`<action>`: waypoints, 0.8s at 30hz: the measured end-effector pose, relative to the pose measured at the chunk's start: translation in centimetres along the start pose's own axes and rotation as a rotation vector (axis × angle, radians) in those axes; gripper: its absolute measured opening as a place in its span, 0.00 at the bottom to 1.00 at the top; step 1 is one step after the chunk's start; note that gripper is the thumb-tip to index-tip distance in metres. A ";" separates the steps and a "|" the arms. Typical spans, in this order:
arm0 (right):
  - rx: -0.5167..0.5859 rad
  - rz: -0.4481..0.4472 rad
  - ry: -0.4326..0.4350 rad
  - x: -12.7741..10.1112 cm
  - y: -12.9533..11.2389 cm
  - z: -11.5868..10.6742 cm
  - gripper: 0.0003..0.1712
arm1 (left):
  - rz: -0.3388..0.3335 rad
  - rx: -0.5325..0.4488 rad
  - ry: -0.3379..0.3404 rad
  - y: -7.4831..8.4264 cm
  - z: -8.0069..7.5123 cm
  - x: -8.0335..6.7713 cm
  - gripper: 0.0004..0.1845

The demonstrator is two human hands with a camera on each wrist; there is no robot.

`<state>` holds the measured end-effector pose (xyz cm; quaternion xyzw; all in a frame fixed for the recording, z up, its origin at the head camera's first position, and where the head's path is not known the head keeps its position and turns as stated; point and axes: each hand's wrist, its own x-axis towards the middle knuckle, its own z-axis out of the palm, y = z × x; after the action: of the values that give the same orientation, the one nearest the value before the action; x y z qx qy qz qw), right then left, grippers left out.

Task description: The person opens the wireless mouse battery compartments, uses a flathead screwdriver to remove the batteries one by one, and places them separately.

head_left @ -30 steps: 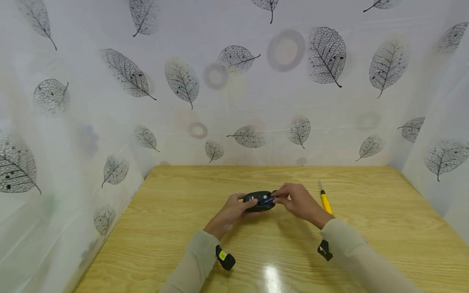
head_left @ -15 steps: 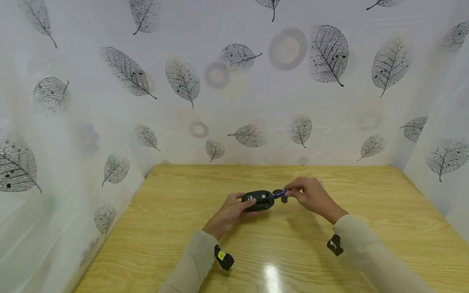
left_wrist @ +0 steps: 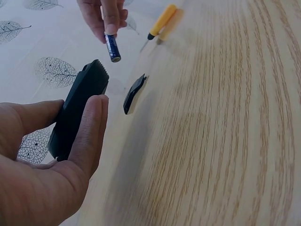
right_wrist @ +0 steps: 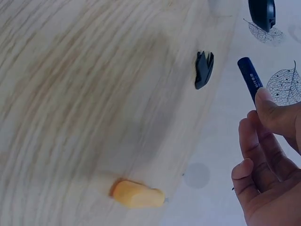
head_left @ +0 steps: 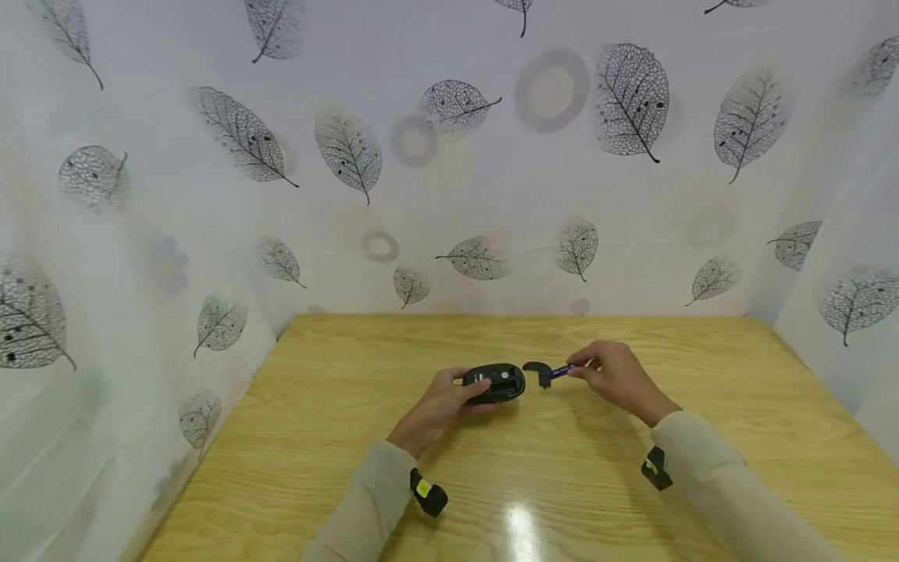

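In my left hand (head_left: 438, 407) I grip a black computer mouse (head_left: 497, 384), its underside turned up and its battery slot uncovered. The left wrist view shows thumb and fingers on either side of the mouse (left_wrist: 77, 108). Off to its right, my right hand (head_left: 625, 382) pinches a dark blue battery (head_left: 560, 371) by one end, clear of the mouse. The battery's other end (right_wrist: 249, 75) sticks out from the fingertips in the right wrist view. Below the battery, the black battery cover (left_wrist: 135, 94) lies on the table.
A screwdriver (left_wrist: 162, 21) with a yellow handle lies on the wooden table (head_left: 337, 468), beyond the cover; my right hand hides it in the head view. A leaf-patterned curtain (head_left: 449, 179) stands behind the table and along its sides.
The right hand has drawn the battery out of the mouse and moved it rightward, which uncovers the battery cover on the table. The left hand keeps the mouse nearly still.
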<state>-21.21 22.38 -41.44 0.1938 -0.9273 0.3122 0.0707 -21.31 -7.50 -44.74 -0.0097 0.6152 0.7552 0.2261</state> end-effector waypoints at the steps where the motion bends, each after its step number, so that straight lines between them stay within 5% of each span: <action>1: -0.005 0.008 -0.002 0.0 0.1 0.0 0.07 | -0.001 0.001 0.001 0.0 0.0 0.0 0.35; 24: -0.081 0.091 -0.035 -0.6 2.2 0.9 0.06 | 0.008 0.007 -0.008 0.0 0.0 0.1 0.34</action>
<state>-21.52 23.67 -43.50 0.1539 -0.9481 0.2739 0.0480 -21.40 -7.51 -44.79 -0.0032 0.6170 0.7539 0.2257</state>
